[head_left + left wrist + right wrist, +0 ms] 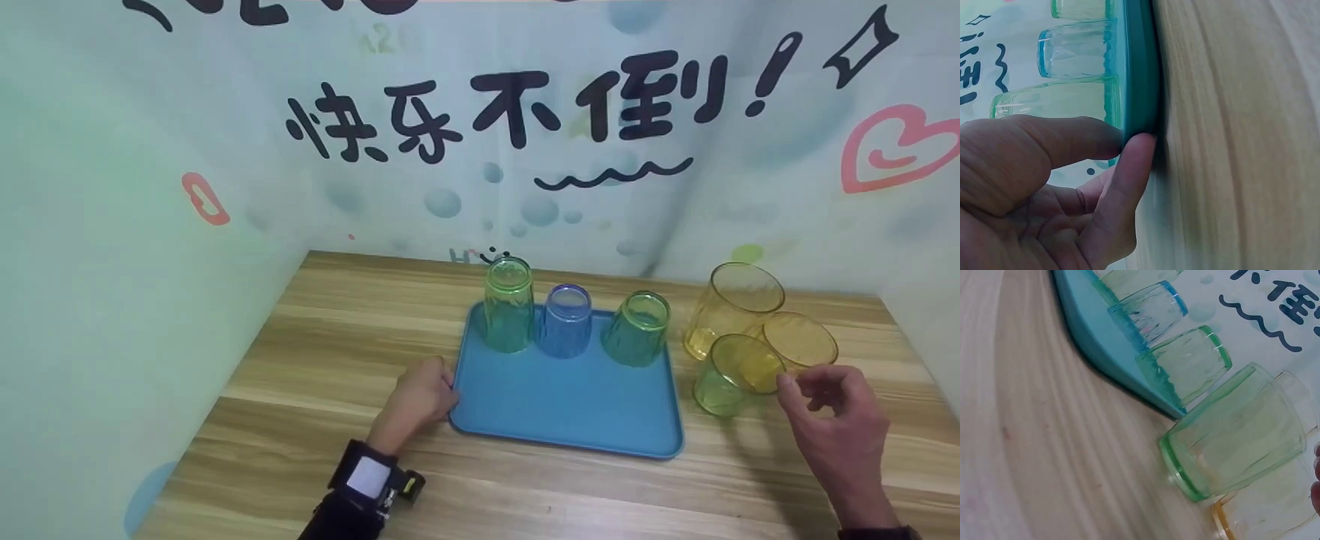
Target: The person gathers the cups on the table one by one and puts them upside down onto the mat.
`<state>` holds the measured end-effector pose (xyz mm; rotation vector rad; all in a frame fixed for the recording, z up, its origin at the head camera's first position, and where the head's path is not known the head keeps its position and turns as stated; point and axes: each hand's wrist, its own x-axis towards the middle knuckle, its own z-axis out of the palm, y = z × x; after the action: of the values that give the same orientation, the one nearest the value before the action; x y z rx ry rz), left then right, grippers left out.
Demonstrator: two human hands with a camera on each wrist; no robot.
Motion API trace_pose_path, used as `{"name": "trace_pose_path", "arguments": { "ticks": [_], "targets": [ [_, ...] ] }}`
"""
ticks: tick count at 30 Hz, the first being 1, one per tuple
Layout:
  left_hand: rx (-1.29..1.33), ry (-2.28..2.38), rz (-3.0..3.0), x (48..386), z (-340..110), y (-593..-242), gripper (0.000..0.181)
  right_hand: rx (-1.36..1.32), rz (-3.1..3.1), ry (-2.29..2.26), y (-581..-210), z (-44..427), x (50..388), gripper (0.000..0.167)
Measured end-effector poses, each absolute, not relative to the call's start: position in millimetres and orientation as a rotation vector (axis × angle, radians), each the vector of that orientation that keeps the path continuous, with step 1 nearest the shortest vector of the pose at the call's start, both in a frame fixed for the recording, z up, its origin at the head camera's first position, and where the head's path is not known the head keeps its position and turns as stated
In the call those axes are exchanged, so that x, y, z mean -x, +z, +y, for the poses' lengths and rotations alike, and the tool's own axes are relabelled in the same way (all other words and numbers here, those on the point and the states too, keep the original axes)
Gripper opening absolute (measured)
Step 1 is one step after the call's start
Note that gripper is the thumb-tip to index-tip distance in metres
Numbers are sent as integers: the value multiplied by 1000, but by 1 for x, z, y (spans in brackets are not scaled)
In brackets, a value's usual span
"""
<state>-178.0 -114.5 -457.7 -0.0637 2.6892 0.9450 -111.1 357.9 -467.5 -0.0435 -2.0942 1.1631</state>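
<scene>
My left hand [420, 394] pinches the left edge of the blue tray [570, 405] between thumb and finger, as the left wrist view shows. A tall green glass [509, 307], a blue glass [566, 322] and a shorter green glass [637, 330] stand upside down along the tray's far side. To the right of the tray, my right hand [844, 420] has its loosely bent fingers beside the rim of an upright yellow-green glass [1230, 433]. Whether the thumb touches that rim is hard to tell.
Behind the yellow-green glass stand two upright amber glasses, a tall one [731, 307] and another [810, 341] partly hidden. The wooden table [300, 360] meets a printed cloth backdrop [465, 172] at the back, with cloth at both sides too.
</scene>
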Motion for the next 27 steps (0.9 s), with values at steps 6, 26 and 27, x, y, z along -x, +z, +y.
{"name": "trace_pose_path", "arguments": {
  "ticks": [6, 26, 27],
  "targets": [
    [12, 961, 2722, 176, -116, -458, 12, 37, -2130, 1131, -477, 356, 108, 30],
    [-51, 1013, 2728, 176, -119, -462, 13, 182, -2439, 1120, -495, 350, 103, 64],
    [-50, 1013, 2727, 176, -119, -462, 13, 182, -2454, 1113, -495, 349, 102, 65]
  ]
}}
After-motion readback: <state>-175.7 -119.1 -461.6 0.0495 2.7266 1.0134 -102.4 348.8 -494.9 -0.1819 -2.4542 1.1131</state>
